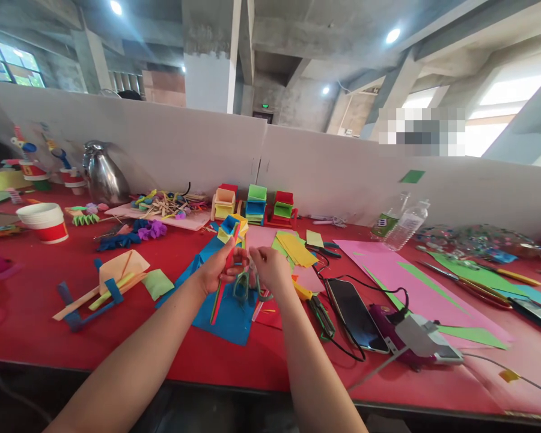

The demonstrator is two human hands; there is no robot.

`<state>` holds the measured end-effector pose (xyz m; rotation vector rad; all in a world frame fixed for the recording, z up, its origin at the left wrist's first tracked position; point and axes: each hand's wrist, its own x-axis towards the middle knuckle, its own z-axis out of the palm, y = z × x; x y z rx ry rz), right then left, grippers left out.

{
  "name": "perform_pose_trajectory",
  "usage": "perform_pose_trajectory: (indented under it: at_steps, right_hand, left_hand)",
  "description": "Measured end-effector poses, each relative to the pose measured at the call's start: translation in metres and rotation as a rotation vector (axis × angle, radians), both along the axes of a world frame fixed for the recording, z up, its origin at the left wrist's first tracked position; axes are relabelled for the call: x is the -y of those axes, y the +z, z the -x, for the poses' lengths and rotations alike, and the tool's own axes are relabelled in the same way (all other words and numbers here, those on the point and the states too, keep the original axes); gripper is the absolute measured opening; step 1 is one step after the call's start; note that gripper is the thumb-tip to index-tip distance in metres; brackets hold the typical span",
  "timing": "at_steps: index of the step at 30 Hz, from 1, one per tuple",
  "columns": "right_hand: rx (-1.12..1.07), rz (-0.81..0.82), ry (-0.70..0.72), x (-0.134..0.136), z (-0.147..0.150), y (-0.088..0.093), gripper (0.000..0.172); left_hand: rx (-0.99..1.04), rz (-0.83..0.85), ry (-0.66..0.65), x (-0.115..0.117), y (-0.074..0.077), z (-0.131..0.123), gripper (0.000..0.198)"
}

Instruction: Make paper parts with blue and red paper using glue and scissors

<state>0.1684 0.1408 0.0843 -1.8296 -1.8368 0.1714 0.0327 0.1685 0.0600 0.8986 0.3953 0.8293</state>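
Observation:
My left hand (225,264) is wrapped round a folded-paper craft; its yellow and blue paper boxes (231,228) show above the fingers. Red and green paper strips (216,304) stick out below the same hand. Close beside it, my right hand (268,267) has its fingertips pinched together; anything between them is too small to make out. Scissors with green handles (240,287) appear just below the hands, over a blue paper sheet (228,328). Three similar folded-paper crafts stand at the back, among them a green and blue one (256,204).
To the left lie a peach paper piece with blue strips (124,270) and a paper cup (45,222). A metal jug (103,174) stands behind. On the right are yellow paper (297,249), a utility knife (321,317), a phone (359,316), cables and pink sheets (415,282).

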Motion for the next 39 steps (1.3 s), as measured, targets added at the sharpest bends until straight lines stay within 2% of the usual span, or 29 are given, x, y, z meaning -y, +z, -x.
perform_pose_trajectory:
  at_steps: [2,4,6,8,18,25,29,33,36,39]
  right_hand:
    - [-0.378,-0.091,0.135,-0.002,-0.003,0.000,0.039]
    - [-0.757,-0.116,0.249,-0.004,-0.003,-0.004,0.036]
    - [-0.963,-0.066,0.299,-0.004,-0.002,-0.009,0.031]
    - [-1.067,-0.029,0.328,-0.004,-0.002,-0.013,0.027]
    - [-1.128,-0.103,0.357,-0.008,-0.010,-0.025,0.022]
    - [-1.232,-0.041,0.389,-0.007,-0.009,-0.024,0.022]
    - [-1.411,-0.024,0.367,-0.009,-0.015,-0.022,0.027]
    - [-1.537,-0.137,0.281,-0.012,-0.031,-0.018,0.024]
    - [-1.572,-0.195,0.251,-0.012,-0.036,-0.017,0.028]
    - [-1.538,-0.165,0.266,-0.010,-0.026,-0.022,0.030]
  left_hand:
    - [-0.044,-0.005,-0.031,0.004,-0.001,-0.005,0.051]
    - [-0.097,-0.016,-0.037,0.008,-0.002,-0.010,0.050]
    - [-0.142,-0.040,-0.022,0.011,-0.004,-0.013,0.044]
    - [-0.169,-0.064,-0.008,0.014,-0.005,-0.016,0.039]
    - [-0.219,-0.126,0.053,0.017,-0.008,-0.019,0.031]
    - [-0.187,-0.125,0.029,0.018,-0.010,-0.020,0.028]
    - [-0.210,-0.126,-0.075,0.018,-0.009,-0.014,0.039]
    - [-0.093,-0.075,-0.205,0.010,-0.005,-0.002,0.044]
    - [0.081,-0.076,-0.049,0.004,-0.004,-0.001,0.029]
    - [0.196,-0.154,0.165,0.005,-0.005,-0.010,0.028]
